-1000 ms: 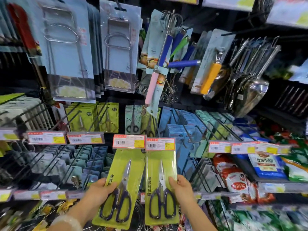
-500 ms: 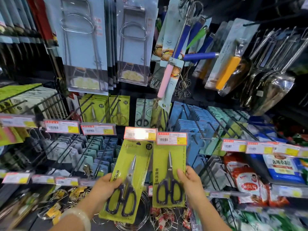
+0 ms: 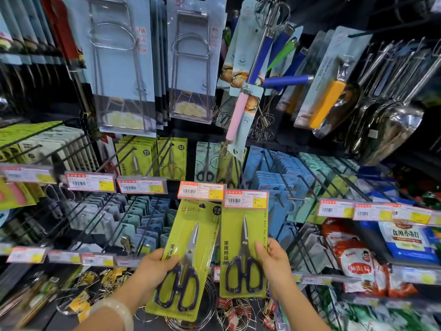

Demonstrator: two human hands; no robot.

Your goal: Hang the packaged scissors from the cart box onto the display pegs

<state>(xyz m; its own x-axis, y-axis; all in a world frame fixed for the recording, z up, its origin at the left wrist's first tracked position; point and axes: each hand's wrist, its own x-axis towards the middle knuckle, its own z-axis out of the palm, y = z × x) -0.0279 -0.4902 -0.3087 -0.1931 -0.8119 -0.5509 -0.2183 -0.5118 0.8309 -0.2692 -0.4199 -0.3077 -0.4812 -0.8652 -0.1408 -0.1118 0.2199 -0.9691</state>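
Two glossy green scissor cards (image 3: 243,237), one per hand (image 3: 272,263).

Shop aisle, price tags (image 3: 201,191), peg-hung kitchenware (image 3: 191,60)

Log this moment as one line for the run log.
left hand: holds left scissors pack, tilted | right hand: holds right scissors pack, upright | both tops under price tags | hung: cannot tell

Lime-green scissors cards (image 3: 243,237), seemingly navy handles (image 3: 244,275), orange-edged price tags (image 3: 201,191).
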